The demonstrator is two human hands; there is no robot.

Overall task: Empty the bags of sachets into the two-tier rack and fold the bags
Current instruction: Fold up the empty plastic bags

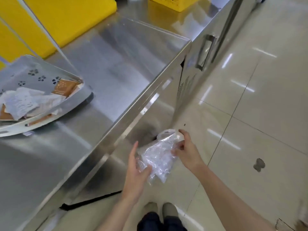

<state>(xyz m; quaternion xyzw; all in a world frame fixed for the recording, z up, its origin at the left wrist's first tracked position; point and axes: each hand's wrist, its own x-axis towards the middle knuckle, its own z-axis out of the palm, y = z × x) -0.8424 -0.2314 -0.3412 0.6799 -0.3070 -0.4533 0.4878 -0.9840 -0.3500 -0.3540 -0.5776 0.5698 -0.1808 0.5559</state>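
Observation:
A crumpled clear plastic bag (159, 155) hangs in front of the counter's steel front, held between both hands. My left hand (137, 169) grips its lower left part with the thumb over the plastic. My right hand (187, 150) pinches its upper right edge. The bag looks empty. At the far left, the white two-tier rack (33, 67) with flower-shaped holes stands on the counter. Its upper tier holds white sachets (25, 100) and brown sachets (64, 88). More brown sachets show in the lower tier.
The steel counter (103, 72) runs diagonally from lower left to upper right. Yellow boards (66, 17) lie at its back, and a yellow perforated basket (175, 3) stands at the top. A recessed drawer handle (205, 50) is on the cabinet front. Tiled floor (250, 114) lies to the right.

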